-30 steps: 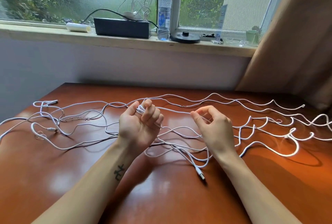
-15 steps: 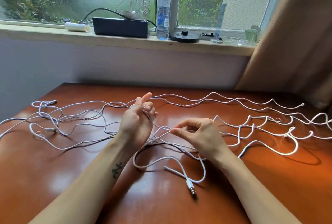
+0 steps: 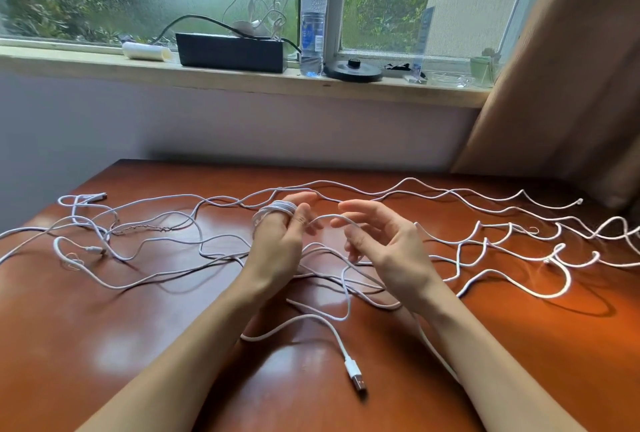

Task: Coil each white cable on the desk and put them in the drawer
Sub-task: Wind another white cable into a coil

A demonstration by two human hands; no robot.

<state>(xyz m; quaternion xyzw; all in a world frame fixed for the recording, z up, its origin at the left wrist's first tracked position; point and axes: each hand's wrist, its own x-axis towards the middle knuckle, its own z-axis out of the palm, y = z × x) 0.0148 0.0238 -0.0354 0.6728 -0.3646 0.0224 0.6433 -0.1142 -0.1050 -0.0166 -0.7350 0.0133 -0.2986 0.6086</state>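
Several long white cables (image 3: 381, 189) lie spread in loose waves over the brown desk (image 3: 104, 327). My left hand (image 3: 277, 244) is raised above the desk's middle with turns of white cable (image 3: 277, 210) wound round its fingers; the thumb presses a strand against them. My right hand (image 3: 384, 244) hovers just to its right, fingers curved, pinching the same cable strand (image 3: 332, 217) near the left fingertips. That cable's free end, a USB plug (image 3: 356, 376), lies on the desk between my forearms. No drawer is in view.
On the windowsill (image 3: 242, 81) stand a black box (image 3: 232, 52), a water bottle (image 3: 312, 23), a black round disc (image 3: 353, 69) and a small green pot (image 3: 481, 66). A brown curtain (image 3: 571, 68) hangs at the right. A thicker white cable (image 3: 554, 293) curls at the desk's right.
My right hand has risen from the desk toward the left fingertips, carrying the strand over. The left hand turned, showing more turns on its fingers. The USB plug slid nearer to me.
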